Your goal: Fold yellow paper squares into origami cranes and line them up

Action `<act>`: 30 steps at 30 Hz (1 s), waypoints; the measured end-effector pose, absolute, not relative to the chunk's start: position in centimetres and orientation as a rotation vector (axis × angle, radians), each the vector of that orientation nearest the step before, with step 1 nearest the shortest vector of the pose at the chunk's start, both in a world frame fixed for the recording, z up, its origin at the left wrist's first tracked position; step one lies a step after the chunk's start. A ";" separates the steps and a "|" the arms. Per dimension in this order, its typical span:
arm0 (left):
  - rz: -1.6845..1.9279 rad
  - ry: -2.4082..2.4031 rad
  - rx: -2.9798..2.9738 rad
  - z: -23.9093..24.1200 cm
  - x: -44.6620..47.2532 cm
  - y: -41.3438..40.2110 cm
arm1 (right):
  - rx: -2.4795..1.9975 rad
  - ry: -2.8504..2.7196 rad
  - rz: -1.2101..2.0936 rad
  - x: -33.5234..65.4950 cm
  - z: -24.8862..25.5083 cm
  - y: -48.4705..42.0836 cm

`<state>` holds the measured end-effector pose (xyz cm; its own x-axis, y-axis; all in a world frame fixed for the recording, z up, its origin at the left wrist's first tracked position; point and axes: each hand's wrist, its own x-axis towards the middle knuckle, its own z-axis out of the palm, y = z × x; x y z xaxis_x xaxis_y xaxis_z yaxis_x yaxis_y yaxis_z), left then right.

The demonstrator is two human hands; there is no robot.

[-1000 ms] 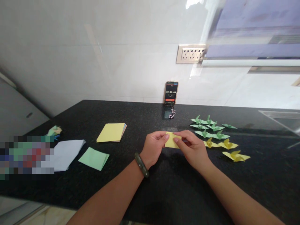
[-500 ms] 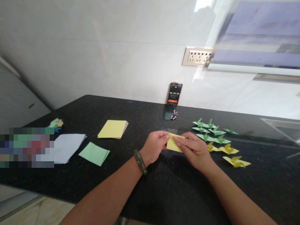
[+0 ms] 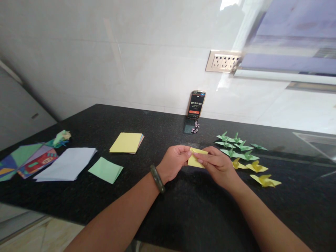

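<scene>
Between both hands, above the dark countertop (image 3: 183, 210), is a small folded piece of yellow paper (image 3: 195, 161). My left hand (image 3: 175, 162) pinches its left side, thumb on top, and a dark green bangle (image 3: 158, 179) circles that wrist. My right hand (image 3: 219, 166) grips the right side, its thumb and fingertips lying over the upper face. The fingers behind the paper are partly hidden. Just right of my right hand stand yellow paper cranes (image 3: 265, 180), with several green paper cranes (image 3: 245, 155) farther back.
Left of the hands lie a stack of yellow-topped paper (image 3: 126, 142), green paper sheets (image 3: 105, 170) and white paper (image 3: 67, 164). Colourful packets (image 3: 39, 162) and crumpled paper (image 3: 62, 138) are at far left. A phone (image 3: 196, 105) showing a timer leans against the wall, a beaded strap (image 3: 195, 127) before it.
Both hands keep their hold on the yellow paper, with only a slight shift of the fingers. The whole view has moved a little.
</scene>
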<state>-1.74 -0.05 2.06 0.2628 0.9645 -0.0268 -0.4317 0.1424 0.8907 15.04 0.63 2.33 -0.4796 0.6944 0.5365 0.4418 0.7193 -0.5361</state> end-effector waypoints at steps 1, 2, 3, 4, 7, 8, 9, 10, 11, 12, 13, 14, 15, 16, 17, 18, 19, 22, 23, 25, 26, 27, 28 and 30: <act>1.151 0.741 0.910 2.1 -1.8 0.0 | -0.851 -2.147 0.438 15.0 2.3 0.6; 1.150 0.749 0.907 2.1 -1.8 -0.1 | -0.844 -2.146 0.452 15.0 2.3 0.6; 1.147 0.755 0.907 2.1 -1.8 -0.1 | -0.833 -2.148 0.463 15.0 2.3 0.6; 1.145 0.760 0.908 2.1 -1.8 -0.1 | -0.820 -2.153 0.472 15.1 2.3 0.6; 1.138 0.770 0.907 2.2 -1.8 -0.1 | -0.777 -2.173 0.484 15.3 2.2 0.8; 1.134 0.776 0.906 2.2 -1.8 -0.2 | -0.762 -2.184 0.486 15.3 2.2 0.8; 1.129 0.782 0.905 2.3 -1.8 -0.2 | -0.751 -2.198 0.490 15.4 2.2 0.9; 1.120 0.785 0.905 2.3 -1.8 -0.2 | -0.743 -2.211 0.496 15.5 2.2 1.0; 1.111 0.785 0.905 2.3 -1.8 -0.1 | -0.738 -2.223 0.503 15.6 2.2 1.0; 1.102 0.782 0.904 2.3 -1.8 -0.1 | -0.739 -2.235 0.512 15.6 2.2 1.0; 1.094 0.776 0.900 2.3 -1.9 -0.1 | -0.744 -2.244 0.520 15.7 2.2 1.1; 1.088 0.768 0.896 2.3 -1.9 -0.1 | -0.750 -2.252 0.524 15.7 2.3 1.1; 1.081 0.760 0.892 2.3 -1.9 0.0 | -0.756 -2.259 0.522 15.7 2.3 1.1; 1.074 0.751 0.889 2.3 -2.0 0.0 | -0.760 -2.264 0.515 15.8 2.3 1.1; 1.067 0.743 0.885 2.3 -2.0 0.0 | -0.762 -2.269 0.507 15.8 2.2 1.1; 1.063 0.736 0.879 2.3 -2.1 0.1 | -0.764 -2.271 0.497 15.8 2.2 1.1; 1.060 0.731 0.874 2.3 -2.1 0.1 | -0.764 -2.272 0.489 15.8 2.2 1.1; 1.067 0.734 0.880 2.2 -2.1 0.0 | -0.758 -2.278 0.478 15.7 2.3 1.1; 1.081 0.749 0.889 2.2 -2.0 0.0 | -0.756 -2.283 0.477 15.7 2.3 1.1; 1.122 0.805 0.897 2.1 -1.8 -0.1 | -0.751 -2.290 0.486 15.5 2.5 0.9; 1.142 0.834 0.894 2.0 -1.7 -0.1 | -0.750 -2.283 0.508 15.4 2.6 0.8; 1.158 0.858 0.889 1.9 -1.6 -0.1 | -0.757 -2.253 0.548 15.2 2.6 0.7; 1.170 0.874 0.883 1.9 -1.5 -0.1 | -0.778 -2.194 0.605 15.1 2.7 0.5; 1.193 0.894 0.876 1.8 -1.5 -0.1 | -0.887 -1.980 0.755 14.7 2.6 0.3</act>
